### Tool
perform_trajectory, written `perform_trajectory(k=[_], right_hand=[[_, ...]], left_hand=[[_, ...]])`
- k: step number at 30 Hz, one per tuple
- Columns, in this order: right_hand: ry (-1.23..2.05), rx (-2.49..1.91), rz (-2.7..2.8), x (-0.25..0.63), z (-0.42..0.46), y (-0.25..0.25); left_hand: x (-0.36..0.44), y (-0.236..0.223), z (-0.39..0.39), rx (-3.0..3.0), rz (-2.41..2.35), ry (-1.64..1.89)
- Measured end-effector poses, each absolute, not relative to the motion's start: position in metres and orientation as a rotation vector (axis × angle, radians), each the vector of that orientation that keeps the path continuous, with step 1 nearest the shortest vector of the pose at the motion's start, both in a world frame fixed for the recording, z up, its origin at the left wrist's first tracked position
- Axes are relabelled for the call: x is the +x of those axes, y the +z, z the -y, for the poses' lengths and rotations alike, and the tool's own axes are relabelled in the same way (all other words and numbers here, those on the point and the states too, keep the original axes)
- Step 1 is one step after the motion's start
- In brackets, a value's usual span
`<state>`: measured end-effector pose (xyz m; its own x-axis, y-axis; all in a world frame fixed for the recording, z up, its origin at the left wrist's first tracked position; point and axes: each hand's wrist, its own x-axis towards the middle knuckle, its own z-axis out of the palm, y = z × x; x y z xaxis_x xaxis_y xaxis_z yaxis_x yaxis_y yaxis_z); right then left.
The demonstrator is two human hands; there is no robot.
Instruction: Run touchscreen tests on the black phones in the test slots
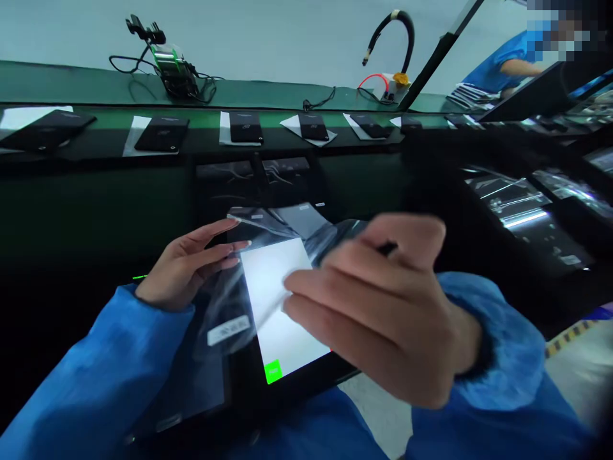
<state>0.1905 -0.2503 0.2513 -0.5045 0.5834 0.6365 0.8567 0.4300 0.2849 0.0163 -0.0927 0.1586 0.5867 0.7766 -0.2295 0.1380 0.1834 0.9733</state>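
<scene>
A flat device with a lit white screen (278, 287) and a green mark at its lower left corner lies before me. Clear plastic film (268, 223), creased and shiny, spreads over and beside the screen, and a white label (228, 330) shows left of it. My left hand (191, 259) has its fingers stretched out and apart, their tips at the film's left edge. Over the screen's right side, nearer the camera, my right hand (378, 306) is curled with fingers bent in. It is slightly blurred, and what it pinches, if anything, is hidden.
Several black devices (246, 128) lie on white sheets along the back ledge. Behind them stand a black cabled fixture (172, 67) and a curved black hose (407, 38). Film-covered panels (517, 211) lie at right. Another person's blue sleeve (498, 61) shows at the far right.
</scene>
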Motion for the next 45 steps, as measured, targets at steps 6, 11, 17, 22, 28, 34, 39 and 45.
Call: perform_trajectory(k=[6, 11, 17, 22, 28, 34, 39, 45], right_hand=[[-0.456, -1.375, 2.273, 0.204, 0.304, 0.170], [-0.126, -1.535, 2.161, 0.187, 0.335, 0.104], [-0.037, -1.631, 1.933, 0.165, 0.355, 0.070], [-0.051, -1.688, 1.794, 0.162, 0.357, 0.070], [-0.046, -1.711, 1.770, 0.160, 0.362, 0.067], [-0.040, -1.799, 1.825, 0.157, 0.367, 0.053], [-0.110, -1.715, 1.832, 0.146, 0.367, 0.057], [-0.117, -1.620, 2.118, 0.133, 0.359, 0.063]], left_hand=[[0.005, 0.118, 0.105, 1.344, -0.897, 0.368], [0.011, 0.089, 0.111, 1.566, -0.943, 0.297], [0.012, 0.079, 0.122, 1.690, -1.002, 0.273], [0.009, 0.068, 0.128, 1.759, -1.070, 0.314], [0.013, 0.069, 0.132, 1.882, -1.163, 0.301], [0.019, 0.070, 0.135, 2.015, -1.215, 0.221], [0.003, 0.084, 0.145, 2.174, -1.233, 0.240], [-0.050, 0.101, 0.174, 2.144, -1.265, 0.292]])
